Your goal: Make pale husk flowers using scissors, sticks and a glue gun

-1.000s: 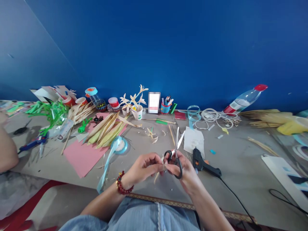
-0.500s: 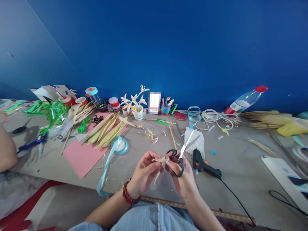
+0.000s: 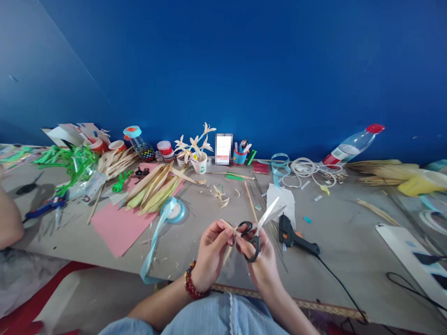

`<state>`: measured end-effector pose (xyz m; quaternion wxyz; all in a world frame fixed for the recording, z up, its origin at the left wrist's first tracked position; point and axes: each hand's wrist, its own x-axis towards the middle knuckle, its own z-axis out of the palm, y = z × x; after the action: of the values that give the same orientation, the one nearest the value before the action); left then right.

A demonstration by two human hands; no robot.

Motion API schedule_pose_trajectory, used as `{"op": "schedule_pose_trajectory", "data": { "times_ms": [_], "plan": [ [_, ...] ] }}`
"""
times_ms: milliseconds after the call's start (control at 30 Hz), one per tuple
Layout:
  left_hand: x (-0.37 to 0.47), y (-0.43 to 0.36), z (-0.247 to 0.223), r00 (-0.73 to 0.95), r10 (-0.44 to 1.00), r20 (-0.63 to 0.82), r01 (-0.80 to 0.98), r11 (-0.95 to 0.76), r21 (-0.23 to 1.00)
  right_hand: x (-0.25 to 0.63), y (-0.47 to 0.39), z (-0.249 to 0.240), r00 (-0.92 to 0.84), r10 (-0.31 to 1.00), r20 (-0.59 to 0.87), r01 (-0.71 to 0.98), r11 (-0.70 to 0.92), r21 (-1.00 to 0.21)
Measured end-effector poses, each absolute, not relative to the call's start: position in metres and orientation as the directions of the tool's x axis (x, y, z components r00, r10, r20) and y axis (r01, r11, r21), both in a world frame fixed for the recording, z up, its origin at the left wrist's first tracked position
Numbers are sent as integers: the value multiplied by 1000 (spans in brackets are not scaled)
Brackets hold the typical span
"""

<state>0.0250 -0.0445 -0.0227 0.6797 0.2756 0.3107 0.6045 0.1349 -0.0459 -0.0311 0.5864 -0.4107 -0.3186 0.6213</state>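
Blue wall (image 3: pixel 223 70): is standing behind the whole spread.
Gray surface (image 3: pixel 195 209): is running below it, carrying the materials.
Pink paper (image 3: pixel 120 232): is lying toward the left, partly under a husk bundle (image 3: pixel 153 190).
Left hand (image 3: pixel 213 246): is hovering over the near middle of the surface; fingers are pinching a pale strip.
Right hand (image 3: pixel 262 263): is working just beside it; fingers are grasping scissors by the handles, tips nearing the strip; cannot tell whether they are pinching it too.
Glue gun (image 3: pixel 296 239): is resting right of the right hand, cord trailing toward the near edge.
Scissors (image 3: pixel 267 217): are pointing forward and right, toward white paper (image 3: pixel 282 204).
Pale strip (image 3: pixel 230 228): is sitting between both hands, partly hidden.
Husk scraps (image 3: pixel 220 195): are lying beyond the hands.
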Motion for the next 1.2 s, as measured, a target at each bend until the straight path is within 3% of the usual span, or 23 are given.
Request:
{"op": "schedule_pose_trajectory", "data": {
  "times_ms": [100, 233, 367, 567, 1200],
  "plan": [
    [15, -42, -20, -13, 1000, -27, -500, 17, 866, 145, -48, -32, -103, 988, -113, -308, -140, -941],
    [-4, -35, -10, 96, 994, 50, -239, -26, 971, 167, -48, -34, -303, 945, -121, -104, -159, -982],
    [-19, -29, 0, 215, 974, 77, -31, -72, 997, 183, -46, -33, -433, 886, -167, 9, -181, -983],
    [-27, -23, 5, 300, 952, 58, 179, -116, 977, 180, -47, -26, -471, 858, -204, 42, -210, -977],
    [-27, -21, 13, 342, 939, 25, 218, -105, 970, 180, -50, -38, -474, 844, -251, 33, -268, -963]
  ]
}}
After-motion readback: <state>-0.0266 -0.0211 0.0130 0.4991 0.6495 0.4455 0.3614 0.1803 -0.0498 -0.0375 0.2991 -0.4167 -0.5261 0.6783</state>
